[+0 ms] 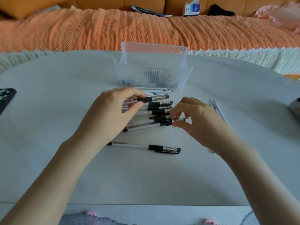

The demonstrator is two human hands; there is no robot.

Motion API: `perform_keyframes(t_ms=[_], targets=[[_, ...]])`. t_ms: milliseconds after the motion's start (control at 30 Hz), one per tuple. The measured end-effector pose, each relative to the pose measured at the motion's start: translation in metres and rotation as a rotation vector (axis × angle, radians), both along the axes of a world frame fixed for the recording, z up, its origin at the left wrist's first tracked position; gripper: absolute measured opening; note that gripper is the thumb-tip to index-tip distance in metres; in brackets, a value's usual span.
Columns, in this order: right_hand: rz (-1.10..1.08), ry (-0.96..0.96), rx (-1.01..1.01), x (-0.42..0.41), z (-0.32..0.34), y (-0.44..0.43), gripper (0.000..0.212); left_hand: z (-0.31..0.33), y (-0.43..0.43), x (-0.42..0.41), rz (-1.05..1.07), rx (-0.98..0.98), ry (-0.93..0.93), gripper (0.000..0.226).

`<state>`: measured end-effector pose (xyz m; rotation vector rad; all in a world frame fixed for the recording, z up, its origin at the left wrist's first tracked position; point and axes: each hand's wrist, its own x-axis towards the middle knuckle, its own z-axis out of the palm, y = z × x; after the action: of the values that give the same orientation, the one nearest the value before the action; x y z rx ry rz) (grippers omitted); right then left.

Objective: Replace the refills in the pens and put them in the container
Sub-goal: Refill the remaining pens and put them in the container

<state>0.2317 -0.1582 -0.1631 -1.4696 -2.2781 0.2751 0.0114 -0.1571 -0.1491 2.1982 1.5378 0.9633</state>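
A pile of several white pens (154, 109) with black grips lies on the pale table (65, 95), just in front of a clear ribbed plastic container (152, 73). My left hand (112, 111) holds one pen (155, 98) by its barrel above the pile, thumb and fingers curled round it. To the right, the fingertips of my right hand (194, 117) pinch the clear tip end of another pen (149, 125) at the pile's near side. One capped pen (144, 147) lies apart, closer to me. Loose refills (217, 111) lie right of my right hand.
A dark phone (6, 98) lies at the table's left edge and a metallic object (294, 106) shows at the right edge. Behind the table runs an orange sofa (113, 30) with a tissue box (192, 9) on it.
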Motion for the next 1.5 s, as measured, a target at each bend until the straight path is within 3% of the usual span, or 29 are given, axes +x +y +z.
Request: perform_keyframes(t_ms=[200, 400, 633, 767, 1067, 1300, 1500], targets=[[0.029, -0.052, 0.005, -0.001, 0.000, -0.001, 0.015, 0.026, 0.030, 0.008, -0.038, -0.013, -0.069, 0.018], [0.055, -0.077, -0.046, 0.000, 0.001, -0.002, 0.016, 0.041, 0.105, 0.025, -0.031, -0.012, 0.017, 0.018], [0.077, -0.103, -0.039, -0.003, 0.003, -0.003, 0.012, 0.035, 0.152, 0.038, -0.088, -0.186, 0.163, 0.016], [0.081, -0.101, -0.044, -0.003, 0.003, -0.004, 0.011, 0.031, 0.160, 0.032, -0.072, -0.236, 0.146, 0.018], [0.090, -0.050, -0.013, 0.000, 0.006, -0.002, 0.012, 0.047, 0.071, 0.038, -0.151, -0.057, -0.059, 0.016], [0.032, 0.282, -0.159, 0.001, 0.017, -0.006, 0.010, 0.007, -0.008, 0.033, -0.185, -0.208, -0.003, 0.024], [0.002, 0.377, -0.219, 0.002, 0.019, -0.008, 0.014, -0.009, -0.016, 0.029, -0.105, -0.169, -0.036, 0.015]])
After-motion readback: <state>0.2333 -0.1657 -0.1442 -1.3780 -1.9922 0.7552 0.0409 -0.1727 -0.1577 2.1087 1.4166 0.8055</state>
